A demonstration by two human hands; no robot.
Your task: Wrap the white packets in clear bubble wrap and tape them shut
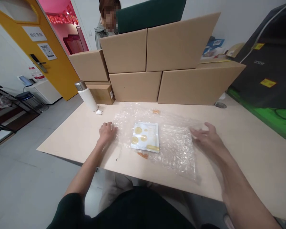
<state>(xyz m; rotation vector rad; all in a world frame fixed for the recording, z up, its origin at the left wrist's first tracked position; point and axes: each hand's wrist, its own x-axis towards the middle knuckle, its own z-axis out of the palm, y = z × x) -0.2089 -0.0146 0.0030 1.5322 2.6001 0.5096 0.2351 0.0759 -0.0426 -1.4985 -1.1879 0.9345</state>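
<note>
A clear sheet of bubble wrap [176, 149] lies spread on the pale wooden table [252, 152]. On its middle rests a flat white packet with yellow spots [145, 136]. My left hand [107, 132] presses on the sheet's left edge with fingers curled down. My right hand [208, 138] lies on the sheet's right side, fingers stretched out and apart, holding nothing. A small orange scrap [143, 155] lies just in front of the packet, another orange scrap [155, 111] behind it.
Stacked cardboard boxes [157, 63] wall off the table's far side; a person [107, 22] stands behind them. A white bottle with a steel cap [87, 95] and a crumpled white bit [99, 112] stand at the far left. A yellow door [45, 47] is left.
</note>
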